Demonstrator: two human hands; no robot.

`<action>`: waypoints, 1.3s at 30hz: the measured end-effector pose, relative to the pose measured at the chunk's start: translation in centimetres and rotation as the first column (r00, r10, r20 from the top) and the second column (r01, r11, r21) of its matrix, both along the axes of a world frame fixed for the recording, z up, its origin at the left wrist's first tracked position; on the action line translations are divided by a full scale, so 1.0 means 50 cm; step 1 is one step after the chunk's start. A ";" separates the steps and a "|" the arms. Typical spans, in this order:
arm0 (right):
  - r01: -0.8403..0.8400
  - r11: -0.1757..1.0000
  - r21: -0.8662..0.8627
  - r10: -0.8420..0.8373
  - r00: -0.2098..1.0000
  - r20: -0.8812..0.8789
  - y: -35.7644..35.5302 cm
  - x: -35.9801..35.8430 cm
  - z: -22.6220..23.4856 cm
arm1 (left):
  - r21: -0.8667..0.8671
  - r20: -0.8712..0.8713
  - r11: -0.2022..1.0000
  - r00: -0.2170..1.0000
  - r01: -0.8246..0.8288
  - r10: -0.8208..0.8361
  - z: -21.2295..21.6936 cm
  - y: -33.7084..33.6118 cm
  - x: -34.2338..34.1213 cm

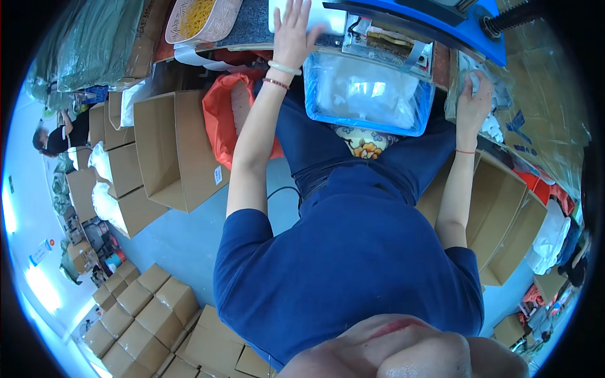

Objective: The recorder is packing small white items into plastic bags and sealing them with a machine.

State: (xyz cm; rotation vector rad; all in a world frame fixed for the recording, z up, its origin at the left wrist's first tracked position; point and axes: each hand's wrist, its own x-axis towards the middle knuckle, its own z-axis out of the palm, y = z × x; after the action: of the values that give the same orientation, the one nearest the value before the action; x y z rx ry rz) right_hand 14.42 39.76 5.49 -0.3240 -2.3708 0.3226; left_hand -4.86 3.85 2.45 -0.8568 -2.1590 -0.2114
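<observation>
While the left hand (292, 28) lies palm down on the flat white piece (331, 22), the right hand (476, 97) sits among pale loose pieces (501, 96) at the bench's right end.

Item one: flat white piece, on the dark bench top (254, 26), right of the openwork basket (217, 30). Judged stiff and smooth, probably light, likely to slide under a push; weight and fragility not certain. Best hold: by its edges, one bare side lying to the right of the palm. Position to fingers: beneath them, the fingers straight and pointing away from the body, thumb spread to the right. Nothing is pinched.

Item two: pale loose pieces, crumpled in outline, exact kind too small to tell. Judged light and soft, apt to slip or cling together; best pinched singly by a free corner. Position to fingers: around and beside them, beyond the blue-rimmed tray (407, 130) on its right. The right fingers are bent; whether they close on a piece cannot be told.
</observation>
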 end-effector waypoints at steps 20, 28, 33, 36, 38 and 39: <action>-0.241 0.323 -0.915 0.491 0.869 -0.056 -0.218 0.066 0.081 | 0.622 0.781 0.731 0.294 -0.280 -0.552 0.117 0.019 0.233; -0.482 0.594 -0.644 0.498 0.849 -0.176 -0.209 0.016 0.194 | 0.549 0.835 0.785 0.139 -0.286 -0.533 0.132 0.066 0.265; -0.478 0.648 -0.593 0.592 0.806 -0.004 -0.190 0.010 0.173 | 0.549 0.833 0.818 0.032 -0.171 -0.552 0.128 0.084 0.262; -0.518 0.696 -0.497 0.678 0.703 0.216 -0.162 -0.007 0.207 | 0.606 0.760 0.783 -0.188 -0.142 -0.622 0.124 0.077 0.254; -0.598 0.654 -0.463 0.755 0.546 0.363 -0.160 -0.020 0.219 | 0.606 0.711 0.776 -0.318 -0.175 -0.627 0.131 0.071 0.257; -0.599 0.657 -0.457 0.753 0.549 0.363 -0.160 -0.024 0.202 | 0.608 0.643 0.766 -0.434 -0.211 -0.630 0.134 0.073 0.254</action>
State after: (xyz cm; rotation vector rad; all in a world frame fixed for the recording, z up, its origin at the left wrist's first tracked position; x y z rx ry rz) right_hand 13.22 31.78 15.60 0.5171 -2.9193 1.0806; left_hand 7.82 7.50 9.14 -0.8131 -2.8067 -2.8189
